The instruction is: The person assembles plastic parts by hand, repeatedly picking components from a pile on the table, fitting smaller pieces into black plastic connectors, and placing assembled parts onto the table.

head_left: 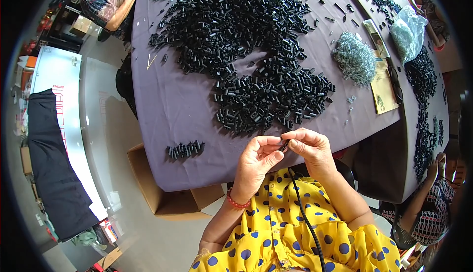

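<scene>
Left hand [256, 162] and right hand [315, 153] meet at their fingertips, thumbs and forefingers pinching a small black part [284, 146] between them, its details partly hidden by the fingers. A red beaded bracelet [238, 202] circles the left wrist. Just beyond both hands, a large heap of short black tubes [261, 97] spreads over the purple-grey cloth of the worktop [170, 109]. Left of the hands lies a small row of dark pieces [185, 150]; beyond them to the right, a mound of tiny clear pieces [354, 59] sits near a yellow booklet [383, 89]. Farther down-left, an open cardboard box [143, 178] stands below the worktop's edge.
</scene>
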Motion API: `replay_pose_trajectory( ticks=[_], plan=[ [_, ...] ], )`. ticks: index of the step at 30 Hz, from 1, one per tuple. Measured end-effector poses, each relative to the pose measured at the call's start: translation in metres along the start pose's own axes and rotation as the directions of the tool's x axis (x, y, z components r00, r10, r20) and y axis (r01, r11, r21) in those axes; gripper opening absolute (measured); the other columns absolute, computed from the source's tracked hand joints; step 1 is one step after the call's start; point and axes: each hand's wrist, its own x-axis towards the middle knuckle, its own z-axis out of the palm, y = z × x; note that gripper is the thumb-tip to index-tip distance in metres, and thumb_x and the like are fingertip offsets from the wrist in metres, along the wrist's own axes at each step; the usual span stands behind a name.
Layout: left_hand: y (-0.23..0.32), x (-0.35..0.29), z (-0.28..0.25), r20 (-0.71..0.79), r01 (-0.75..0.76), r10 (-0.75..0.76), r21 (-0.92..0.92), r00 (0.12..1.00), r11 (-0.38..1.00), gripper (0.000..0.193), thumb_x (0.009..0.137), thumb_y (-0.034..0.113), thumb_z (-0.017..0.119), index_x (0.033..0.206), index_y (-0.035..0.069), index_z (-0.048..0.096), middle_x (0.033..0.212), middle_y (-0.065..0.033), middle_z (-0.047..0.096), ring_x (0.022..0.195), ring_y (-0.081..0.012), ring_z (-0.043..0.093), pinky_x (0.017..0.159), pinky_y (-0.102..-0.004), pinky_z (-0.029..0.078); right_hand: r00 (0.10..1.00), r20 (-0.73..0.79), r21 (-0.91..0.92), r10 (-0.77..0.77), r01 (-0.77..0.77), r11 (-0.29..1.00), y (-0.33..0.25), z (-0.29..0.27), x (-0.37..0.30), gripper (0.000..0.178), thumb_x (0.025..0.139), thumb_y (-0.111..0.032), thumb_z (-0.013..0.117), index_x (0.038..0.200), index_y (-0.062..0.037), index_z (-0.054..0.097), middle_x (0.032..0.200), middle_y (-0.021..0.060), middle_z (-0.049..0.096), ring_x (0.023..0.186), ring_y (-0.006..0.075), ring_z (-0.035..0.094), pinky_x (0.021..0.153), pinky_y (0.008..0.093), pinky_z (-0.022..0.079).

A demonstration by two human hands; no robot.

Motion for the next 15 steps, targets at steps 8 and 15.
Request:
replay_pose_trajectory(
  ticks=[8,15],
  plan=[
    [0.0003,-0.0004,0.0009,-0.002,-0.001,0.001,-0.001,1.0,1.0,0.031,0.096,0.0,0.068,0.124,0.001,0.058,0.114,-0.004,0.066,0.104,-0.0093,0.063,0.097,-0.0237,0.052,1.0,0.005,0.005,0.008,-0.008,1.0,0.0003,0.0001,-0.0001,0.019,0.096,-0.005,0.069,0.114,-0.0003,0.073,0.104,0.0027,0.072,0.092,0.0103,0.065,0.088,0.0262,0.052],
    [-0.0008,-0.0004,0.0001,-0.005,-0.002,0.002,-0.016,1.0,1.0,0.031,0.095,0.0,0.069,0.125,0.001,0.058,0.114,-0.0036,0.065,0.103,-0.0087,0.062,0.096,-0.0234,0.052,1.0,0.004,-0.008,-0.014,0.014,1.0,0.0024,0.0001,0.0,0.018,0.096,-0.003,0.069,0.113,0.0,0.073,0.104,0.0024,0.071,0.093,0.0091,0.065,0.088,0.0248,0.051]
  ],
)
